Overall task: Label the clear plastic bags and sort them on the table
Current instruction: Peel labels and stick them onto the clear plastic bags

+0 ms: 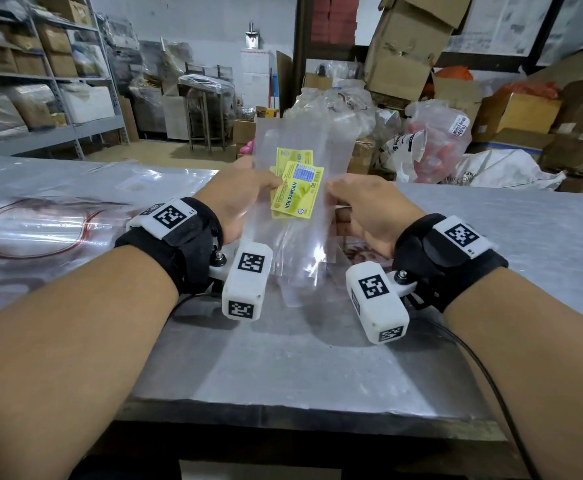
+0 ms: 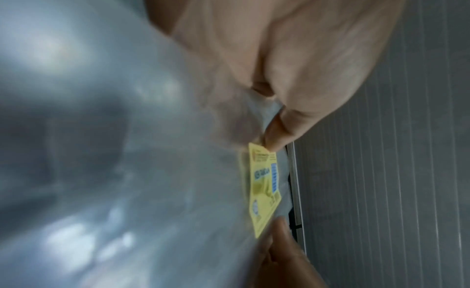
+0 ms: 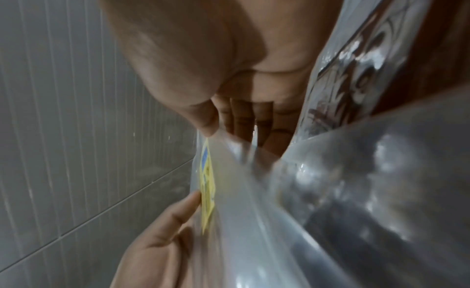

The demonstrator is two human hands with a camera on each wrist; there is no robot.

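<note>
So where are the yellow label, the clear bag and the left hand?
yellow label (image 1: 295, 195): head view, its printed face.
clear bag (image 1: 300, 251): head view, bare plastic below the label.
left hand (image 1: 240, 199): head view, back of the hand.

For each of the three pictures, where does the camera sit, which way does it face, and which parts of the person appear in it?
Head: on the person's head, facing forward and down at the clear plastic bag with its yellow label; left hand, right hand and both forearms show.
Left wrist: along the left hand at the label; right fingertips show.
Right wrist: along the right hand at the bag; left fingers show.
All share the label.
</note>
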